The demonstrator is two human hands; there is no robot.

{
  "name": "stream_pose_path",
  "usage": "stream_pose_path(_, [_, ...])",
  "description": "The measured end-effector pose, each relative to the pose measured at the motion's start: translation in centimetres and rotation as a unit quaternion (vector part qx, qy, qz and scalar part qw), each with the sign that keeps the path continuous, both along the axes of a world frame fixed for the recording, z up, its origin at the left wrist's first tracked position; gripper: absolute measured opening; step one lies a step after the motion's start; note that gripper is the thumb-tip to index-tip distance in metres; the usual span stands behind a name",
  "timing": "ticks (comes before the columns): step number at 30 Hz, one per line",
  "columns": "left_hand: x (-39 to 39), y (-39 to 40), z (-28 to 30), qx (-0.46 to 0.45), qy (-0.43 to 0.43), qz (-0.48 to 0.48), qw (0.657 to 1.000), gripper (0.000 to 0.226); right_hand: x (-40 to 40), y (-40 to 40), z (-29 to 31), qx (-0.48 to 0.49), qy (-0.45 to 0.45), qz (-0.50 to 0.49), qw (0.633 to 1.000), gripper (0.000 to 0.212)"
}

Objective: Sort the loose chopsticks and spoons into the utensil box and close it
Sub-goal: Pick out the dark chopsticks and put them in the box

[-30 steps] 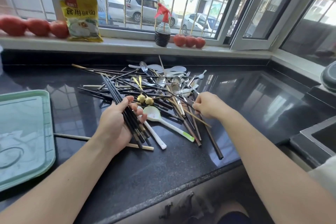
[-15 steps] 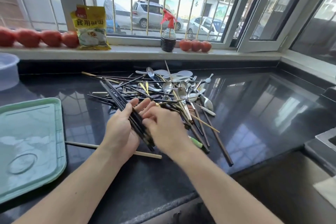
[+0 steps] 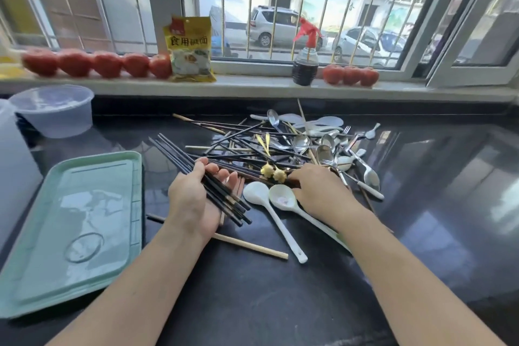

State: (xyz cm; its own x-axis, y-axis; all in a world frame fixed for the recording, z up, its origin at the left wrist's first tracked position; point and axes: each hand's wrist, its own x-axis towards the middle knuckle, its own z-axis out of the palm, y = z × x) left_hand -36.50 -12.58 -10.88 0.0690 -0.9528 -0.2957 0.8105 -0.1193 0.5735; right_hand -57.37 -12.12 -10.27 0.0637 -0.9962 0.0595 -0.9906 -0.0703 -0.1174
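Note:
A tangled pile of dark chopsticks [image 3: 252,149], metal spoons [image 3: 324,152] and forks lies on the black counter [image 3: 280,303]. My left hand [image 3: 193,199] grips a bundle of black chopsticks [image 3: 224,199] that runs diagonally across its palm. To the right, my right hand [image 3: 320,194] rests on the near edge of the pile beside two gold-tipped pieces [image 3: 273,173]. Its fingertips are hidden among brown chopsticks, so a hold does not show. Two white ceramic spoons [image 3: 257,194] lie between my hands. A pale wooden chopstick [image 3: 252,246] lies under my left wrist.
A green tray [image 3: 84,222] lies at the left. Behind it stand a clear round tub [image 3: 53,112] and a translucent white box [image 3: 14,166] at the frame's edge. Tomatoes [image 3: 106,63], a yellow packet [image 3: 191,49] and a sauce bottle [image 3: 305,67] line the windowsill.
My right hand left the bundle in my left hand and moved right, back onto the pile. My left hand keeps the black chopsticks. The view has swung left.

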Motion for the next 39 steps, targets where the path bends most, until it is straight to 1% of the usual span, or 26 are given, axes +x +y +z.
stream_pose_path(5, [0.2,-0.5,0.0,0.003,-0.005,-0.001,1.000,0.020,0.4,-2.1,0.4,0.012,-0.010,0.042,0.999,0.018])
stream_pose_path(8, [0.4,-0.7,-0.3,0.002,-0.016,0.006,1.000,0.018,-0.1,-3.1,0.4,0.018,-0.063,0.038,0.997,0.016])
stream_pose_path(10, [0.4,-0.9,-0.5,-0.002,-0.018,0.006,1.000,0.017,-0.4,-3.2,0.1,0.010,-0.090,0.027,0.996,0.020])
stream_pose_path(13, [0.1,-0.9,-0.5,-0.001,-0.023,0.003,1.000,0.017,-0.3,-3.2,-0.2,0.000,-0.090,0.008,0.996,0.024])
stream_pose_path(17, [-0.1,-0.6,-0.3,-0.003,-0.030,-0.010,0.999,0.019,0.3,-2.9,-0.4,0.002,-0.116,0.011,0.993,0.025])
stream_pose_path(19, [0.0,-0.6,-0.4,-0.007,-0.036,-0.008,0.999,0.019,0.4,-2.5,-0.3,0.012,-0.128,0.024,0.991,0.022])
stream_pose_path(22, [0.1,-0.8,-0.6,-0.006,-0.040,-0.006,0.999,0.019,0.6,-2.5,-0.5,0.021,-0.118,0.044,0.992,0.021])
stream_pose_path(28, [-0.1,-0.5,-0.3,-0.009,-0.048,-0.014,0.999,0.018,0.8,-2.8,-1.6,-0.022,-0.086,0.016,0.996,0.022])
stream_pose_path(35, [0.0,-0.3,0.2,-0.031,-0.028,-0.001,0.999,0.018,0.5,-1.9,-0.5,-0.063,-0.133,0.019,0.989,0.023])
stream_pose_path(39, [0.5,-0.6,0.0,-0.025,-0.018,0.038,0.999,0.016,0.6,-1.6,0.0,-0.034,-0.198,0.005,0.980,0.030])
